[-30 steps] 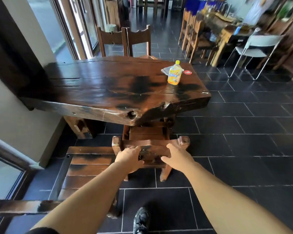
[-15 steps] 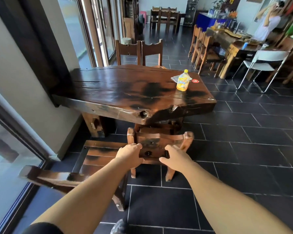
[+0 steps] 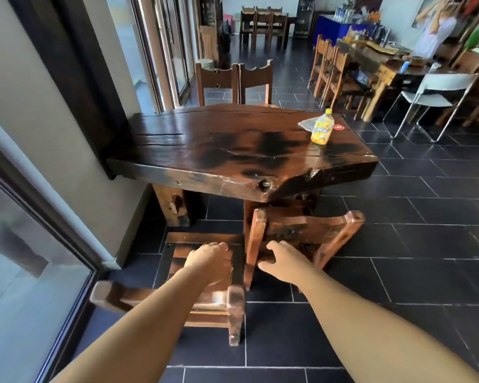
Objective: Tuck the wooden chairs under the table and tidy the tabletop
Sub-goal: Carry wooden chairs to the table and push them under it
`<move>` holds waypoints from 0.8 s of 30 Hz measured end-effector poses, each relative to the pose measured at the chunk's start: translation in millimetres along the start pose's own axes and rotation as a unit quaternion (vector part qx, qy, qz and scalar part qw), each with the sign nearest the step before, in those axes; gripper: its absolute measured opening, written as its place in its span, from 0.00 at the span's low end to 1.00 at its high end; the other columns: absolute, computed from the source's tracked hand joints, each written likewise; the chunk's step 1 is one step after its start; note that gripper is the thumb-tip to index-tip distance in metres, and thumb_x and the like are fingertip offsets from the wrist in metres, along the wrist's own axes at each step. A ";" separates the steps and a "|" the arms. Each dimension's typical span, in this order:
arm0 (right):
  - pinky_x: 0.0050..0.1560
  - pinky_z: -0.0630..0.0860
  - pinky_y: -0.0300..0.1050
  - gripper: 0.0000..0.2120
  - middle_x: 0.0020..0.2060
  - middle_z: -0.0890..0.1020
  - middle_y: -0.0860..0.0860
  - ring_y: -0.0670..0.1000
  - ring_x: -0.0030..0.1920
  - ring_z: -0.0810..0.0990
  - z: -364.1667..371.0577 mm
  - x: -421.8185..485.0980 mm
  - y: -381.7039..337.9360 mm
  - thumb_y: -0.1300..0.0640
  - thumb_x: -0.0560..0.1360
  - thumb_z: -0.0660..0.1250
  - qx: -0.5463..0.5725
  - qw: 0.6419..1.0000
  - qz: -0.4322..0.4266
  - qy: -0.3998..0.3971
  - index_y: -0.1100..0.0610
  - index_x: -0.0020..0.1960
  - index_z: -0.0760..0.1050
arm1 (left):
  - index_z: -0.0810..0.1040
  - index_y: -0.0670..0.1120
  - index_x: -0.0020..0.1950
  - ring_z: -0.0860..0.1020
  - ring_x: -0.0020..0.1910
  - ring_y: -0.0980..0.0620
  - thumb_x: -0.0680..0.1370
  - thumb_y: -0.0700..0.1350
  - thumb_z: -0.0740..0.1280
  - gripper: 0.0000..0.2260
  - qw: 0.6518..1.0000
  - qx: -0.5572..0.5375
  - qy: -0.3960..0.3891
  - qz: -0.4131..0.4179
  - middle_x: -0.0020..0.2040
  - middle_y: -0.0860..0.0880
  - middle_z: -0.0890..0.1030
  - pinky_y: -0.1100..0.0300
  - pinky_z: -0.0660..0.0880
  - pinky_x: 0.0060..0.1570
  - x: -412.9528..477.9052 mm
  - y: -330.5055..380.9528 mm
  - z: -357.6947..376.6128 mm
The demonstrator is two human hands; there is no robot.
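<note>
The dark slab table (image 3: 233, 150) fills the middle of the view. One wooden chair (image 3: 304, 230) stands with its seat under the table's near end, only its backrest showing. My right hand (image 3: 285, 261) is open just before that backrest, fingers spread, gripping nothing. A second wooden chair (image 3: 177, 299) stands out from the table on the left, backrest towards me. My left hand (image 3: 208, 261) hovers open above its seat. On the table's far right corner a yellow bottle (image 3: 321, 128) stands beside a grey cloth (image 3: 306, 123) and a red round disc (image 3: 338, 127).
A wall and glass doors (image 3: 25, 286) run close along the left. Two more wooden chairs (image 3: 233, 78) stand at the table's far end. Dark floor tiles (image 3: 426, 244) spread to the right. Another table, a white folding chair (image 3: 437, 92) and a person (image 3: 434, 31) are at the back right.
Both hands have let go of the right chair's backrest, and that chair sits further under the table. My left hand has moved left over the second chair. The view has lifted.
</note>
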State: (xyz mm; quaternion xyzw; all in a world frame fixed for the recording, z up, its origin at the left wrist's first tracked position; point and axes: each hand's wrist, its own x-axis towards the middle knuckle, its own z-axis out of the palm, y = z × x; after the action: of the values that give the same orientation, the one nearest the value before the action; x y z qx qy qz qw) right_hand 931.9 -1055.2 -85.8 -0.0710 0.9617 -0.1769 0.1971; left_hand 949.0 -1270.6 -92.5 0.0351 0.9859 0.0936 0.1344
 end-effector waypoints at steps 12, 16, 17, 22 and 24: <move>0.59 0.74 0.51 0.29 0.70 0.70 0.52 0.56 0.67 0.74 73.5 -0.5 -135.1 0.41 0.78 0.65 -0.013 0.999 -0.001 -0.030 0.51 0.74 0.64 | 0.68 0.54 0.71 0.75 0.64 0.47 0.76 0.56 0.67 0.25 0.999 0.002 -0.043 0.021 0.67 0.52 0.76 0.49 0.71 0.60 -35.6 -146.7 1.2; 0.57 0.74 0.51 0.28 0.68 0.71 0.52 0.56 0.66 0.74 92.2 1.8 -152.2 0.40 0.77 0.65 -0.019 0.999 -0.008 -0.040 0.52 0.72 0.66 | 0.66 0.54 0.72 0.74 0.65 0.46 0.76 0.57 0.67 0.26 0.998 0.008 -0.051 0.027 0.67 0.52 0.75 0.48 0.71 0.61 -42.3 -171.8 5.0; 0.58 0.74 0.52 0.27 0.67 0.71 0.51 0.56 0.65 0.74 98.3 3.3 -154.2 0.40 0.77 0.65 -0.020 0.999 -0.010 -0.043 0.51 0.72 0.66 | 0.66 0.55 0.73 0.74 0.65 0.46 0.76 0.57 0.67 0.26 0.998 0.004 -0.050 0.026 0.67 0.52 0.76 0.48 0.71 0.61 -43.5 -177.4 9.1; 0.57 0.76 0.54 0.29 0.66 0.72 0.50 0.55 0.64 0.74 137.5 20.5 -154.3 0.35 0.77 0.60 -0.070 0.997 -0.020 -0.041 0.50 0.71 0.66 | 0.67 0.55 0.72 0.74 0.64 0.48 0.75 0.63 0.64 0.27 0.999 -0.032 -0.022 0.014 0.65 0.53 0.76 0.50 0.71 0.61 -37.3 -199.9 45.4; 0.58 0.76 0.55 0.31 0.64 0.74 0.52 0.55 0.63 0.74 155.5 28.8 -148.9 0.31 0.76 0.57 -0.104 0.994 -0.036 -0.025 0.51 0.69 0.67 | 0.69 0.52 0.71 0.73 0.65 0.48 0.74 0.65 0.64 0.29 0.998 -0.058 -0.004 0.004 0.65 0.52 0.76 0.51 0.71 0.62 -35.7 -204.6 63.1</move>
State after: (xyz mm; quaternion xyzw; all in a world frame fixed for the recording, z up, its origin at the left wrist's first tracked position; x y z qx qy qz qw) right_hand 978.5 -1247.8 -174.8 -0.1298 0.9666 -0.0806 0.2057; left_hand 991.4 -1463.4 -182.7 0.0317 0.9781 0.1507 0.1398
